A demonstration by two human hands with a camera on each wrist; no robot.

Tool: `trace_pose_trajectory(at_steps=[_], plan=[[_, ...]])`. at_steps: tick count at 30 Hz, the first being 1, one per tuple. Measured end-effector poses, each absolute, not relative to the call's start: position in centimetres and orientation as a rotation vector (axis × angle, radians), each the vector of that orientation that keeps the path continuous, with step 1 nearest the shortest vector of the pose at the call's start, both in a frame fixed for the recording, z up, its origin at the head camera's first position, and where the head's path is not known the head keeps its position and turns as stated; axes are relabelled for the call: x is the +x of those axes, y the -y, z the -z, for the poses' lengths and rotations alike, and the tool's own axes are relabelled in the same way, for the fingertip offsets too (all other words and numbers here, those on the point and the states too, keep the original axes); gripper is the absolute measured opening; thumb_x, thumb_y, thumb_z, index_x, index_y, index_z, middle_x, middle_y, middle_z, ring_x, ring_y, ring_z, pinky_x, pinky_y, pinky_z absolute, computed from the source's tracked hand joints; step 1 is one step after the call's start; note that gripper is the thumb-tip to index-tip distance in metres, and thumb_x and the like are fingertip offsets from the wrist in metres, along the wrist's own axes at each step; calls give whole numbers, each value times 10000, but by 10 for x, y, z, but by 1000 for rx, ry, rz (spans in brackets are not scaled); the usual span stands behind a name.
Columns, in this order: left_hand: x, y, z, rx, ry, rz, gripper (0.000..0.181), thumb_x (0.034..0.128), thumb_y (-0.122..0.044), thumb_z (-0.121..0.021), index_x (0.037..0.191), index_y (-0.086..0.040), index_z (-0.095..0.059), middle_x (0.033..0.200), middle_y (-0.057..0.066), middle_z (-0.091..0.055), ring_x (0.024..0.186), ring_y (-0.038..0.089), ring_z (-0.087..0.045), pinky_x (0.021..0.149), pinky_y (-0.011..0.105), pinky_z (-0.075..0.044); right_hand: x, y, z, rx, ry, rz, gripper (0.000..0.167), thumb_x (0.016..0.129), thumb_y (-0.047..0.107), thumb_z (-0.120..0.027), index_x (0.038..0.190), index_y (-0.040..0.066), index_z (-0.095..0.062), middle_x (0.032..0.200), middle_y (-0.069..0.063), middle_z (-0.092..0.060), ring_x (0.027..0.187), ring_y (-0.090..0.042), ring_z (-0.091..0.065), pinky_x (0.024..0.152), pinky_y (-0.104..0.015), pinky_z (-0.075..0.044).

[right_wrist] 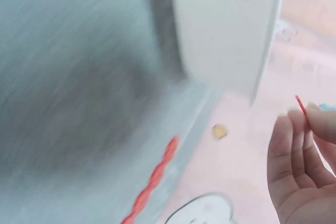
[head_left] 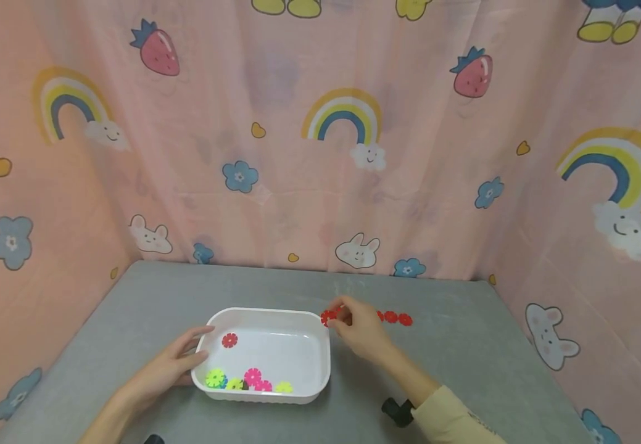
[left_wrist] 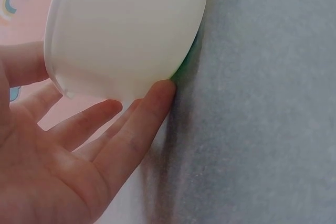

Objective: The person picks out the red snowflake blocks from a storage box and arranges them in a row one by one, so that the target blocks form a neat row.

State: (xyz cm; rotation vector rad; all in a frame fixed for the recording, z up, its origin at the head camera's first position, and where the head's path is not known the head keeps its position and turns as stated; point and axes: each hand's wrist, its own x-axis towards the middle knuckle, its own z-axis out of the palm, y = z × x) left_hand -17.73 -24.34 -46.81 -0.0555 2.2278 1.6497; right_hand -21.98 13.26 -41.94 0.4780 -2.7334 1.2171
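Observation:
A white plastic basin (head_left: 269, 312) stands on the grey table. My left hand (head_left: 159, 367) grips its left side; in the left wrist view a digit lies over the rim and other fingertips press the outer wall (left_wrist: 126, 30). Between thumb and fingers my right hand (head_left: 363, 328) pinches a red notched disc (head_left: 327, 318), seen edge-on in the right wrist view (right_wrist: 300, 104), by the basin's back right corner. Behind that hand lies a row of red discs (head_left: 390, 317), partly hidden. Inside the basin are a red disc (head_left: 229, 340), yellow-green discs (head_left: 215, 377) and pink discs (head_left: 252, 376).
A pink patterned curtain (head_left: 276, 228) hangs behind and beside the table (head_left: 464, 357). A black object (head_left: 398, 412) shows by the right sleeve (head_left: 453, 416), and part of another (head_left: 154, 439) at the bottom edge.

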Motion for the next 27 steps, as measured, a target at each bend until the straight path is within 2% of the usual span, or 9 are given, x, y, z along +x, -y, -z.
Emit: trace_pose_trajectory(at_steps=[7,17,27], plan=[[-178,244,469,-67,-2221,-1645,623,1018,-301,-622,1561,-154,-352,1568,284,-306,1225,349,-563,920,486,-570,-230,-174,429,383,2729,-1168,197,900,68,-771,1065,95,-668,771,29,-613,650,-137,-554,549,-253,-519],[-177,244,471,-70,-2232,-1643,629,1017,-289,-625,1565,-155,-346,1569,278,-311,1230,356,-560,924,487,-568,-246,-234,436,283,2770,-1168,172,938,41,-708,1096,24,-643,794,-42,-619,655,-174,-564,564,-274,-512],[-179,243,469,-82,-2240,-1633,618,1017,-289,-622,1560,-164,-355,1567,277,-311,1236,364,-554,925,488,-567,-259,-271,450,137,2768,-1204,201,959,54,-684,1143,-4,-629,851,-98,-647,711,-221,-619,604,-278,-545]])
